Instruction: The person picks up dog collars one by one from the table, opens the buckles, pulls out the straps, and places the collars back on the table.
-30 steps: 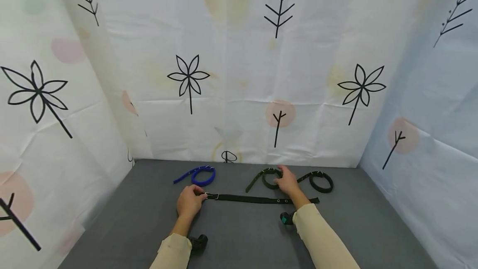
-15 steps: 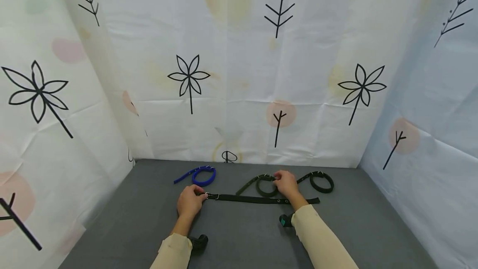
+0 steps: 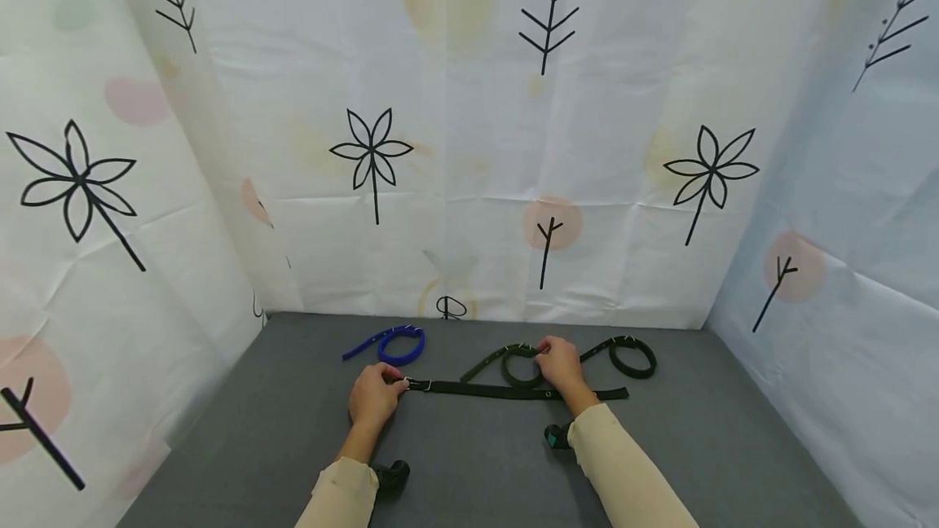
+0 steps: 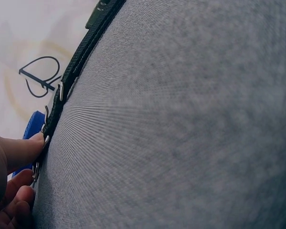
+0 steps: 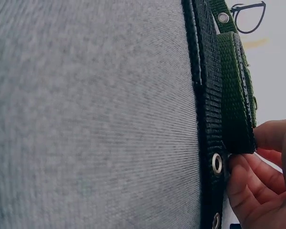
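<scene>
Fingers, head view: left hand [image 3: 372, 400] is pinching one end of the black strap [image 3: 487, 390]; right hand [image 3: 563, 367] is gripping the green coil [image 3: 508, 367] at its right side.
Straps, head view: black strap is lying almost straight along the grey table [image 3: 469, 471], green coil sitting just behind it; blue coil [image 3: 380, 346] and dark coil [image 3: 632, 375] are lying to either side.
Forearm, head view: right arm is crossing black strap, hiding part.
Thumb, left wrist view: pressing beside metal loops [image 4: 61, 91]; blue coil is peeking out behind.
Eyelets, right wrist view: black strap is standing before the narrowly set fingers.
</scene>
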`<state>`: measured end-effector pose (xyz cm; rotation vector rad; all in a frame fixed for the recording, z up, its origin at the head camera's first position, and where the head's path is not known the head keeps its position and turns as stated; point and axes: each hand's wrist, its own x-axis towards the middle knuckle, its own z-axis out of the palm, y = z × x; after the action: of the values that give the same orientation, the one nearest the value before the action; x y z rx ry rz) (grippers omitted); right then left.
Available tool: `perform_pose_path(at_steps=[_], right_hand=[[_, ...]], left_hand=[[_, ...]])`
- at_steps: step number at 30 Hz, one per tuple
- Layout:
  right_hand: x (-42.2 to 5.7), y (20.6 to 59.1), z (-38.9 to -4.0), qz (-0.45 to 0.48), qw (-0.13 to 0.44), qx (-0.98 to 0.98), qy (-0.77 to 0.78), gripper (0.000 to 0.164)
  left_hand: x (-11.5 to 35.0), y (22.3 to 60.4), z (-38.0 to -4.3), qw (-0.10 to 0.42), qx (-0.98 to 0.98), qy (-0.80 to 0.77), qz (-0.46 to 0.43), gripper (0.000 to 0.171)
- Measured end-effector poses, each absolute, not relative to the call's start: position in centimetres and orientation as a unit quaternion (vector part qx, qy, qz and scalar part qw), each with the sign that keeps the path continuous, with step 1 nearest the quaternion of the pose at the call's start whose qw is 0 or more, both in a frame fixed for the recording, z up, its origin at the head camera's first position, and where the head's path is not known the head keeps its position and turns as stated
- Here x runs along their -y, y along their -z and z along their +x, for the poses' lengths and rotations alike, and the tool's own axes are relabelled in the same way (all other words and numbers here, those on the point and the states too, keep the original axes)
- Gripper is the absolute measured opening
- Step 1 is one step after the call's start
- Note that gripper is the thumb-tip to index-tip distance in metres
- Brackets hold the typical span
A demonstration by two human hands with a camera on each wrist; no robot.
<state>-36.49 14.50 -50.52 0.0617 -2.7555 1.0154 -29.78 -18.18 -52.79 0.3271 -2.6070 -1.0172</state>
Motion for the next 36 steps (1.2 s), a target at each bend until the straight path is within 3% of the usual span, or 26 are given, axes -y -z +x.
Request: perform_pose_path(at_steps=[20, 36], right_hand=[[-15.4, 49.5, -34.0, 0.042, 0.148, 0.883, -0.443, 0.011], [-15.1, 49.4, -30.2, 0.064, 0.205, 0.849, -0.483, 0.013]], left_hand=[[18.2, 53.1, -29.8, 0.17, 0.912, 0.356, 0.114, 0.016], [18.1, 53.3, -29.5, 0.183, 0.91, 0.36, 0.094, 0.015]])
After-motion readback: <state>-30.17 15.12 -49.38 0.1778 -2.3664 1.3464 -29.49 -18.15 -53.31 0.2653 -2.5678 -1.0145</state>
